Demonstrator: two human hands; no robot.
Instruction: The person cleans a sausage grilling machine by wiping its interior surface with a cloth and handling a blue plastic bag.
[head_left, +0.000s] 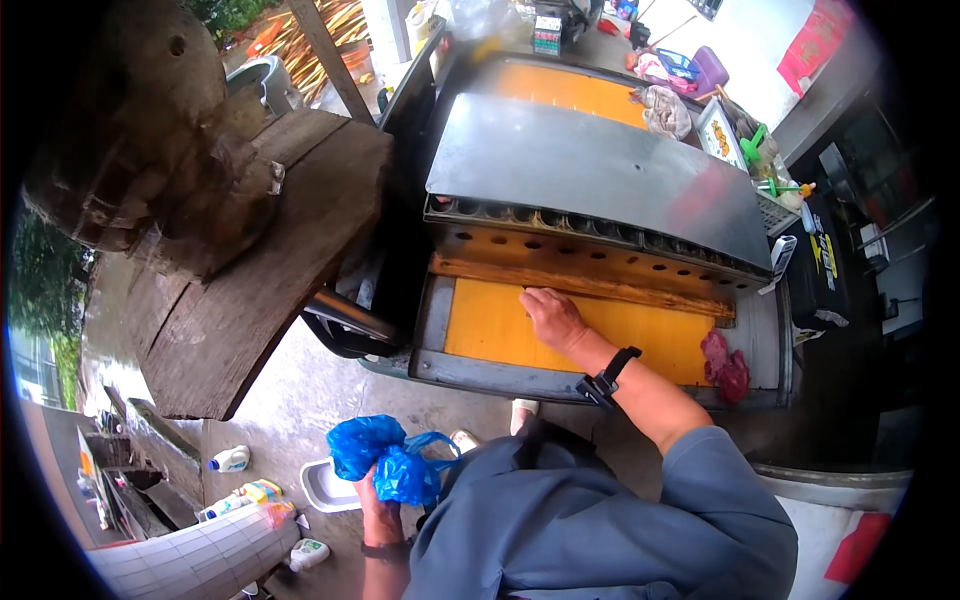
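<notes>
In my left hand (366, 487) is a crumpled blue plastic bag (411, 474), held low beside my body, its handle loops hanging free. My right hand (553, 319) is over the yellow panel (637, 330) of a metal cart, its fingertips close to a brown wooden bar (585, 286). The fingers are bent together, and whatever they may pinch is hidden. Behind the bar stands a metal box with a row of round holes (566, 251) in its front. A flat steel cover (585, 157) lies over the round moulds (551, 219) along its edge.
At the panel's right end lies a pink plastic bag (726, 367). A white basket (780, 214) with bottles stands right of the cover, near a grey cloth (666, 112). A wooden board (262, 247) juts in at left. On the floor are a white basin (330, 487) and several bottles (231, 459).
</notes>
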